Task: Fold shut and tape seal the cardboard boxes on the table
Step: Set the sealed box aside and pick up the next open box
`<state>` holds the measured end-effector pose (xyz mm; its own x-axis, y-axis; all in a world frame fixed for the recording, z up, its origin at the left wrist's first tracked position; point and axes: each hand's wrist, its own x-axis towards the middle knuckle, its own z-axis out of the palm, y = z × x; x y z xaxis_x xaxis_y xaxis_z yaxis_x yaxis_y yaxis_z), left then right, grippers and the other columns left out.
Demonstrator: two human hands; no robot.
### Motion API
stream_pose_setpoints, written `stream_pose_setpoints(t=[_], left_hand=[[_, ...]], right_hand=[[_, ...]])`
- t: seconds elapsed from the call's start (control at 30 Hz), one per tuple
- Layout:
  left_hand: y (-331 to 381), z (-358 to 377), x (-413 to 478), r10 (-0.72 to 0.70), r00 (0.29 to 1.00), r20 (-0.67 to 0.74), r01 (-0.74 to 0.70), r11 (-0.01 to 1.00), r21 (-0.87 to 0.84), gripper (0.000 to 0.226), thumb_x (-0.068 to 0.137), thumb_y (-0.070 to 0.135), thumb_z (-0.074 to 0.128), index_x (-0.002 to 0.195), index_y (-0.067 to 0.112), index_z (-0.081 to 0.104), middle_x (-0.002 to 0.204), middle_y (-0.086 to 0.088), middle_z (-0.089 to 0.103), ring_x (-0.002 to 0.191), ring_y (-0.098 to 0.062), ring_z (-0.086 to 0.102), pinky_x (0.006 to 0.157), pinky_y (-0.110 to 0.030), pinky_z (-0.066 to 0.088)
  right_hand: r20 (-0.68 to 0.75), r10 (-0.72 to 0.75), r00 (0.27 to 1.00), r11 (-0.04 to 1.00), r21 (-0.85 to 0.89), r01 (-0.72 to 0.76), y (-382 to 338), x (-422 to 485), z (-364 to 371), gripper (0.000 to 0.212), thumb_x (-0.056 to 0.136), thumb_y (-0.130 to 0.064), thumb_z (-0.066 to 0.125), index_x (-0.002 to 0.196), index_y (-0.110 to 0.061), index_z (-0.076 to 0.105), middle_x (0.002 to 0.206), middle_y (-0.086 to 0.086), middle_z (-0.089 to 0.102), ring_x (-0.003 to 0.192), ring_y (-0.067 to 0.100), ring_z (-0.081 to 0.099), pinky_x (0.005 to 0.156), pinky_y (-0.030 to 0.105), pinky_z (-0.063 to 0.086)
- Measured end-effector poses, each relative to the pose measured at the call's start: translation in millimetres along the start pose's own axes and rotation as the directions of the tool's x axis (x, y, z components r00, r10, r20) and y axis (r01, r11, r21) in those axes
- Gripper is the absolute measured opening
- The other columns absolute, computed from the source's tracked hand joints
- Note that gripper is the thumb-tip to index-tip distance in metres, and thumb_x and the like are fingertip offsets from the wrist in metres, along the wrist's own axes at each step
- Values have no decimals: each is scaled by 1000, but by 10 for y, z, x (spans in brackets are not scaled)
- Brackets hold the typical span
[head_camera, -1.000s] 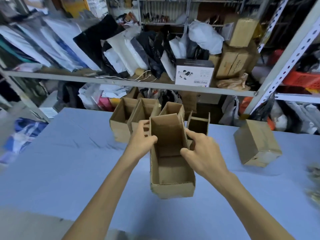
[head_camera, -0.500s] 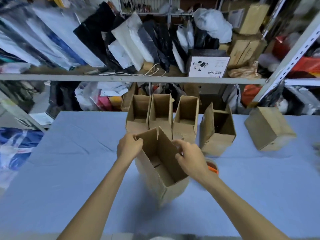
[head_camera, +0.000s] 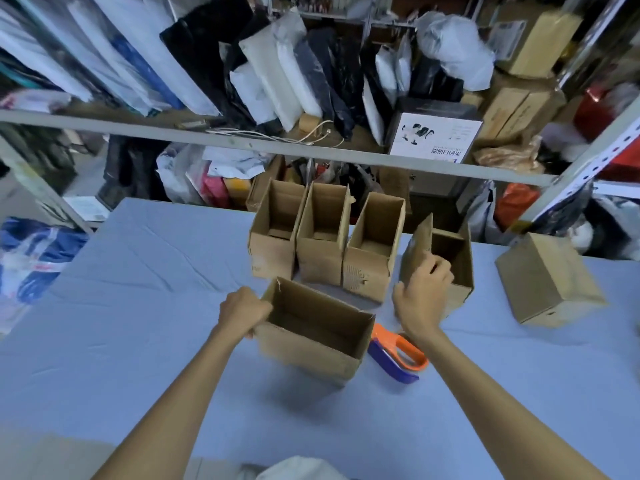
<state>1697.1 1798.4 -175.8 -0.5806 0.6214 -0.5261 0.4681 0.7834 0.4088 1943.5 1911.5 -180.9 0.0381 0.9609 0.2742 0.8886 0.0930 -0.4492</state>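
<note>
Left hand (head_camera: 242, 313) fingers gripping the near box (head_camera: 311, 344) at its left wall, right hand (head_camera: 420, 296) fingers grasping a flap of the tilted box (head_camera: 455, 271) right of it, tape dispenser (head_camera: 398, 355) lying just beside the near box.

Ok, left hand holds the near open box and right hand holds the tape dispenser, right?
No. Head view: the left hand holds the near open box, but the right hand grips the flap of a second open box; the tape dispenser lies untouched.

Left hand (head_camera: 242, 313), right hand (head_camera: 420, 299): bare. Left forearm (head_camera: 180, 393), right forearm (head_camera: 485, 393): bare, uncovered to frame edge. White fabric patch (head_camera: 298, 469): bottom edge, between forearms.
</note>
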Motion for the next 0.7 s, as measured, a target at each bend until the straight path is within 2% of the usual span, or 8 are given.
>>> stream_pose_setpoints(t=[0.07,0.1,0.17,0.23,0.3,0.43,0.57,0.7], left_hand=[[69,-26,9,-12,999,47,8,998,66,10,85,17,52,82,7,53,81,-13,63,56,-27,65,58,-27,52],[82,-13,21,-18,998,61,12,995,102,12,86,17,49,88,6,55,84,-13,63,55,-26,65,56,-26,50],[82,50,31,-18,998,53,9,987,162,19,89,17,45,100,8,57,93,-12,65,53,-24,65,52,-25,47],[50,120,43,-1,1000,9,-1,982,190,22,91,21,42,102,12,59,97,-9,66,58,-24,64,50,-24,45],[29,161,43,3,1000,-29,3,979,202,24,92,25,40,98,14,61,91,-6,66,62,-25,63,50,-24,45],[60,155,-20,-27,999,-30,32,985,167,24,93,21,39,98,13,61,89,-6,65,56,-23,61,50,-23,45],[75,145,-52,-56,998,-22,59,987,152,20,94,16,37,98,8,55,82,-6,58,50,-23,60,52,-25,43],[74,208,-7,-59,994,-88,70,990,120,38,100,33,26,95,9,55,93,-11,65,73,-29,66,74,-31,51]], right_hand=[[22,92,995,985,-148,-88,175,200,79,67,76,-9,72,134,2,40,136,27,43,128,42,37,104,52,35],[97,162,982,968,-211,-139,283,288,137,62,78,-14,71,131,0,41,133,26,47,127,44,37,103,55,33],[250,239,938,954,-239,-179,477,428,247,36,85,-21,65,116,-7,52,120,19,58,120,43,40,98,51,33],[326,133,936,983,-162,-83,577,536,307,8,88,-14,58,96,-12,60,99,15,65,108,41,46,89,43,30],[369,38,929,993,-121,8,576,649,346,7,88,-8,55,85,-12,60,86,13,64,97,39,49,82,39,25],[475,-116,873,987,-46,156,424,862,375,10,89,-13,58,79,-12,55,85,15,64,95,41,53,88,40,26],[526,-159,836,982,0,187,318,934,212,19,90,-4,48,98,-3,65,100,15,64,107,40,45,95,38,30],[491,-151,858,969,-100,227,390,842,197,32,85,-10,55,116,-5,59,119,16,60,115,38,43,95,42,35]])
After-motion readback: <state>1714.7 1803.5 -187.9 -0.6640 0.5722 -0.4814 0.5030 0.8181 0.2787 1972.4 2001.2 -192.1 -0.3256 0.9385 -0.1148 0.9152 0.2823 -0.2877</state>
